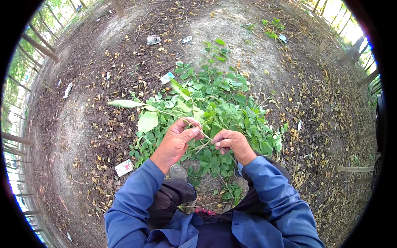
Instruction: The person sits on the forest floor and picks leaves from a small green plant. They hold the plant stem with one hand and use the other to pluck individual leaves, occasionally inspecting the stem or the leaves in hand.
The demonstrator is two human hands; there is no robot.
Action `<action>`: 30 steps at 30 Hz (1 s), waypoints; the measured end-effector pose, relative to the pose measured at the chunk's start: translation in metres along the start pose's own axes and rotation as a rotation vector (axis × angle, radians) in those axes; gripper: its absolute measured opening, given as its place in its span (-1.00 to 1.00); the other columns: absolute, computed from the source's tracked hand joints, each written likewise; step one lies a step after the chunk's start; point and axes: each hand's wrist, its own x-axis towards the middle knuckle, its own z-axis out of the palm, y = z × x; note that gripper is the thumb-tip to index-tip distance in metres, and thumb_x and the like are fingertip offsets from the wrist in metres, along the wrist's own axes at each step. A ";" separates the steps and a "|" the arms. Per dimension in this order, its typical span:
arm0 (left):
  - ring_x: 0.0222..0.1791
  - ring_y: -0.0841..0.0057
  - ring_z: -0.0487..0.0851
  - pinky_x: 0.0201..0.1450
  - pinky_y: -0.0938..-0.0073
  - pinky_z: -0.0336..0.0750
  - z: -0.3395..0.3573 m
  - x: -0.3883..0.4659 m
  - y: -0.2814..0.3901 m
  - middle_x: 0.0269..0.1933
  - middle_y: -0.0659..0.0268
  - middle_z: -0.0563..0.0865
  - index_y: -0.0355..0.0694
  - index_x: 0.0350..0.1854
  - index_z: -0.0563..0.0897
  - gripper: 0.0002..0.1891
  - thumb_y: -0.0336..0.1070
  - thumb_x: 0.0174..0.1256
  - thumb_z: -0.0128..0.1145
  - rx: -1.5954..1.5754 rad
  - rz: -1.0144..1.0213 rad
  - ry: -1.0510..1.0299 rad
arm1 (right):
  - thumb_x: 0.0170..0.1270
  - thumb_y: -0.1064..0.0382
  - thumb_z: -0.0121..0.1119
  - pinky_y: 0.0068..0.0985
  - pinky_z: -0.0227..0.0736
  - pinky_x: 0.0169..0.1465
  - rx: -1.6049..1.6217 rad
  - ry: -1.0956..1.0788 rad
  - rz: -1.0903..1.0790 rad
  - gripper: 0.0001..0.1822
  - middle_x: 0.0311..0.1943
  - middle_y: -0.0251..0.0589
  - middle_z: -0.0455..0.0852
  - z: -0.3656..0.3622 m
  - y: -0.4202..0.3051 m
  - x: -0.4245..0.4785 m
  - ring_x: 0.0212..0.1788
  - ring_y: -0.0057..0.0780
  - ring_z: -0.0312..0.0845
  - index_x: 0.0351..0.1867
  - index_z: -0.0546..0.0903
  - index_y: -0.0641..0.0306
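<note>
My left hand (179, 139) pinches a thin leafy stem (169, 114) between thumb and fingers. Pale green leaves spread from its upper end, towards the left and away from me. Lower down, my right hand (231, 143) grips the same stem, its fingers curled round it, a short distance right of my left hand. Below and beyond both hands lies a broad heap of green leafy cuttings (217, 93) on the ground. A few thin bare stem ends (201, 147) show between the hands. A small leafy sprig (232, 190) lies nearer me, between my legs.
A printed card (124, 168) lies left of the heap, and a pale blue-and-white wrapper (167, 77) touches its far left side. Crumpled litter (153, 39) rests farther off. Dry leaves cover the soil; tree trunks (40, 46) stand around. My shoe (179, 173) is close to the heap.
</note>
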 end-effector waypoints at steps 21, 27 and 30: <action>-0.29 0.62 0.53 -0.15 0.57 0.42 0.002 0.001 -0.023 -0.35 0.36 0.57 -0.34 -0.07 0.48 -0.77 -0.29 0.37 -0.04 0.261 -0.073 0.099 | 0.02 0.41 0.10 -0.71 0.25 -0.54 -0.071 0.030 0.001 -0.88 -0.55 -0.34 0.61 0.006 0.011 0.002 -0.61 -0.69 0.43 -0.38 0.60 0.35; -0.32 0.65 0.50 -0.16 0.61 0.41 0.002 0.002 -0.031 -0.35 0.38 0.57 -0.34 -0.04 0.48 -0.75 -0.29 0.36 -0.03 0.315 -0.101 0.073 | 0.00 0.37 0.12 -0.62 0.35 -0.47 -0.204 0.015 -0.028 -0.90 -0.57 -0.32 0.60 0.010 0.025 0.004 -0.58 -0.60 0.49 -0.41 0.59 0.28; -0.35 0.70 0.47 -0.21 0.64 0.41 0.005 0.003 -0.033 -0.36 0.41 0.56 -0.34 -0.01 0.47 -0.75 -0.32 0.35 -0.02 0.467 -0.105 0.060 | 0.00 0.26 0.14 -0.55 0.37 -0.42 -0.401 0.001 -0.030 -0.91 -0.60 -0.35 0.58 0.016 0.030 0.003 -0.57 -0.57 0.53 -0.46 0.58 0.19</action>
